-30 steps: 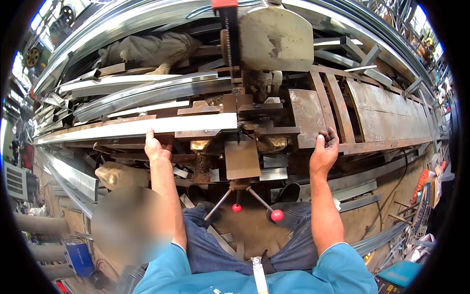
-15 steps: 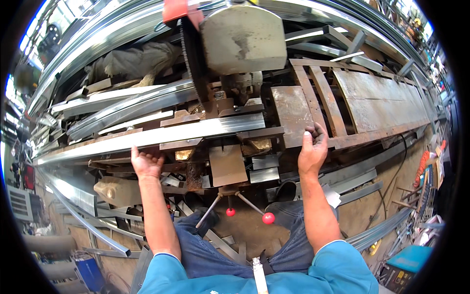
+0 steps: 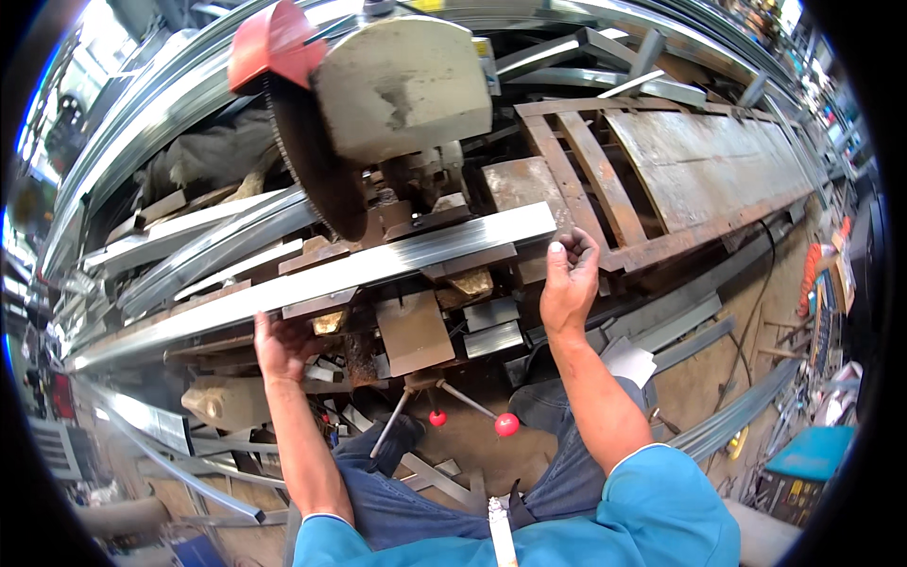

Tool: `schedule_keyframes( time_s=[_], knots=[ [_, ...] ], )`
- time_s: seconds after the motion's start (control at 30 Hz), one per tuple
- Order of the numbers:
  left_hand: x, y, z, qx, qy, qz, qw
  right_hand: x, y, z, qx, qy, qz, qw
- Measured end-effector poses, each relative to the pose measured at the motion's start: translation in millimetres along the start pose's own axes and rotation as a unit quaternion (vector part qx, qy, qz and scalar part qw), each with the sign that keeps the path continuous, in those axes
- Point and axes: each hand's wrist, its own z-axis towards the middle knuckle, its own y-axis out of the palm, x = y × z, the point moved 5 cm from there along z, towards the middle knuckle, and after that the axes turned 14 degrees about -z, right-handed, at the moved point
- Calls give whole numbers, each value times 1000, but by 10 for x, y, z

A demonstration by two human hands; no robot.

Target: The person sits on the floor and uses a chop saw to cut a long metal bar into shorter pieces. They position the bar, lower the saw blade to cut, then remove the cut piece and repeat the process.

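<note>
A long, shiny metal bar (image 3: pixel 378 262) lies across the saw bench, running from the far left to just past the saw. My left hand (image 3: pixel 285 348) is palm up at its near edge, thumb against or close to the bar and fingers loosely bent, not wrapped round it. Beside the bar's right end, my right hand (image 3: pixel 573 279) is raised with thumb and bent fingers apart, and nothing shows between them. Above the bar hangs a toothed saw blade (image 3: pixel 316 170) with a red guard (image 3: pixel 276 47) and a worn light-coloured cover (image 3: pixel 404 90).
A rusty steel frame (image 3: pixel 652 248) with a flat plate extends to the right. A clamp handle with red knobs (image 3: pixel 507 424) stands between my legs. Offcuts and long profiles (image 3: pixel 203 250) crowd the left. A cable (image 3: pixel 770 283) and an orange coiled hose (image 3: pixel 810 279) are at right.
The bar has slid right, its end now reaching beyond the saw toward my right hand. The head view has shifted, so the saw appears further left. Both hands stay near the bar.
</note>
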Motion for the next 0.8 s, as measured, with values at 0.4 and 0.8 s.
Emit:
schedule_keyframes(
  time_s=[0.4,0.8],
  knots=[
    [238,-180,455,72,137,-102,983,5,126,-159,-141,35,-30,989],
    [350,-237,318,70,81,-147,983,51,153,-219,-141,47,41,988]
  ],
)
